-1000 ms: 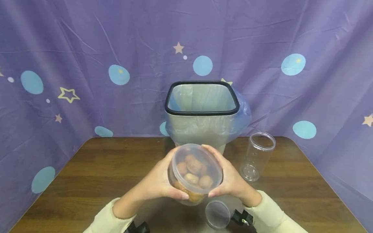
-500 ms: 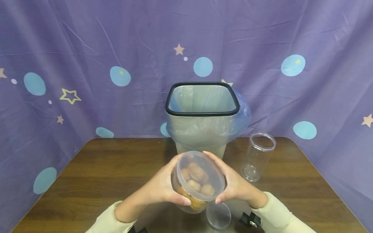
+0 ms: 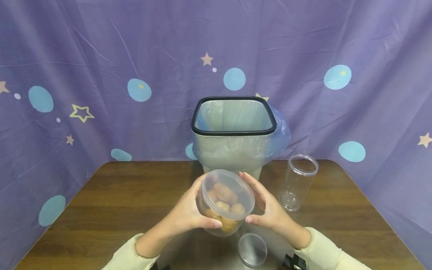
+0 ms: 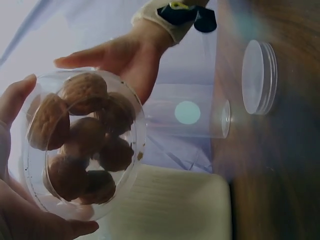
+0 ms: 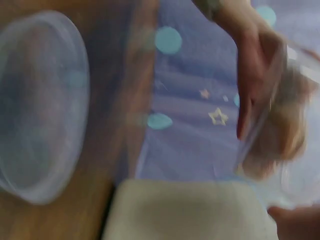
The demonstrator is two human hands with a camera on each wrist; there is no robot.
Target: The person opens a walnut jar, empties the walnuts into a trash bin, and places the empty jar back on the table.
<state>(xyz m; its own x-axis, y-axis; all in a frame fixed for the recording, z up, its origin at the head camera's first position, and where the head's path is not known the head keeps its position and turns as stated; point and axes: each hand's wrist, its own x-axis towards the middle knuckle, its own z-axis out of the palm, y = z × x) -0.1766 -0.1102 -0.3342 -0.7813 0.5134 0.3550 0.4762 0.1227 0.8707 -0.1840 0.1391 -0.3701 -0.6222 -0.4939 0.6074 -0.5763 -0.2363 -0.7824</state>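
A clear plastic jar [image 3: 221, 228] of walnuts [image 4: 84, 135], topped by a frosted translucent lid [image 3: 240, 189], is held tilted above the table. My left hand [image 3: 185, 210] grips its left side, thumb across the front and fingers behind. On the other side my right hand [image 3: 270, 210] is spread, fingertips and thumb tip right at the lid's edge, a gap showing between palm and jar. The left wrist view looks at the jar's base, with the right hand [image 4: 131, 57] stretched out beyond it.
A second round clear lid [image 3: 252, 250] lies on the wooden table [image 3: 141, 202] below the right hand. Behind the jar stands a pale bin [image 3: 233, 150] with a black rim and bluish liner. A tall clear open container [image 3: 298, 183] stands at right, before a purple curtain [image 3: 162, 48].
The jar dipped toward me and right, then moved back up and left. My right hand has loosened from its side and shifted slightly right; the left hand keeps its grip.
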